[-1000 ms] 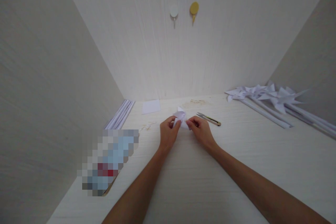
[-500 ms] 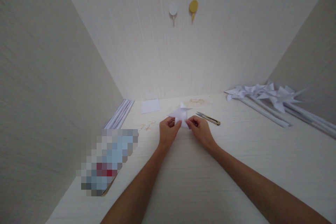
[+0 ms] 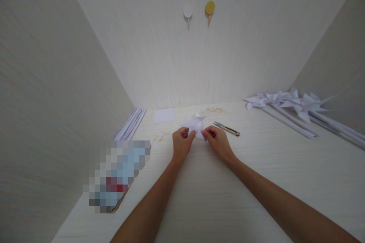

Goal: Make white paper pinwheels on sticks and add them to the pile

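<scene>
A white paper pinwheel [image 3: 196, 123] with pointed corners is held above the table between both my hands. My left hand [image 3: 181, 142] pinches its left side, thumb on the near face. On the lower right corner, the fingertips of my right hand [image 3: 217, 138] are closed. Just beyond my right hand lie thread snips [image 3: 227, 128], their blades pointing left and away. A flat square of white paper [image 3: 163, 115] rests on the table to the far left of my hands. How the pinwheel's centre is fixed cannot be seen.
Rolled paper sticks [image 3: 130, 124] lie by the left wall. A blurred-out object [image 3: 119, 176] sits nearer on the left. Finished paper pinwheels [image 3: 305, 104] on sticks are piled at the right. Small tan scraps [image 3: 161, 136] lie on the table [image 3: 196, 205]. Two hooks [image 3: 210, 7] hang on the back wall.
The pinwheel has turned and tilted slightly to the left, so more of its face shows. My left hand has shifted a little left; my right hand is nearly still.
</scene>
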### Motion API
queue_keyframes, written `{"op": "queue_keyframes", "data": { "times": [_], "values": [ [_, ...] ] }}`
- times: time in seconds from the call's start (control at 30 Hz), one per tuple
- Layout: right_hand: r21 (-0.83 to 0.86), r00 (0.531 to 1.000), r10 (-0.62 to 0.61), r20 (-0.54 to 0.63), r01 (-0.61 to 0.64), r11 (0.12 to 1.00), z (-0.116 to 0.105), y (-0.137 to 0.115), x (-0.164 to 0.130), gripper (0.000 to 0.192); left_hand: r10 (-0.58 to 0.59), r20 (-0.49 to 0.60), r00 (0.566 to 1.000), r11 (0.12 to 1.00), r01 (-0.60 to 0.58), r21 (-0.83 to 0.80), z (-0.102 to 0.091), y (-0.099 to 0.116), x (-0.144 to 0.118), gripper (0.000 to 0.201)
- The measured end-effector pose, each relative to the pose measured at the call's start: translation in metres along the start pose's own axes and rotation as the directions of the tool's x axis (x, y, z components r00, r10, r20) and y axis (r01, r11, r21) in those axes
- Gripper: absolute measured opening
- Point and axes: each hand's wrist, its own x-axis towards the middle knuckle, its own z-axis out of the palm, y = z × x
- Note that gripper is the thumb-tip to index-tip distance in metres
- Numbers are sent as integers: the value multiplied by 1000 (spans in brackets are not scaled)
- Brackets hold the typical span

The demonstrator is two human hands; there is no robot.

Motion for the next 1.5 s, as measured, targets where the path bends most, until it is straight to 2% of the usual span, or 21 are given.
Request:
{"op": "queue_keyframes", "data": {
  "times": [0.2, 0.4, 0.6, 0.7, 1.03, 1.3, 1.5],
  "values": [
    [-11, 1000, 4, -4, -4, 1000, 0, 1, 0, 17, -9, -17, 1000, 1000, 9, -5, 0, 2, 0, 7],
    [-8, 1000, -10, -29, 10, 1000, 1, 2, 0, 19, -66, -14, 998, 994, 65, -89, 1, 2, 1, 9],
    [20, 1000, 15, -27, -14, 1000, 0, 1, 0, 18, -91, 13, 996, 982, 92, -165, 1, 3, 1, 17],
    [20, 999, 20, -25, -20, 1000, 0, 1, 0, 19, -116, 62, 991, 974, 126, -189, 1, 5, 0, 16],
    [41, 999, 10, -33, -9, 999, 0, 1, 0, 18, -140, 82, 987, 970, 153, -189, 0, 9, -1, 30],
    [44, 1000, 15, -15, -15, 999, 0, -1, 0, 17, -129, 41, 991, 979, 134, -154, 0, 7, -1, 34],
    [33, 999, 3, -39, -2, 999, 1, -1, -1, 16, -122, 52, 991, 982, 129, -139, -1, 5, 0, 33]
  ]
}}
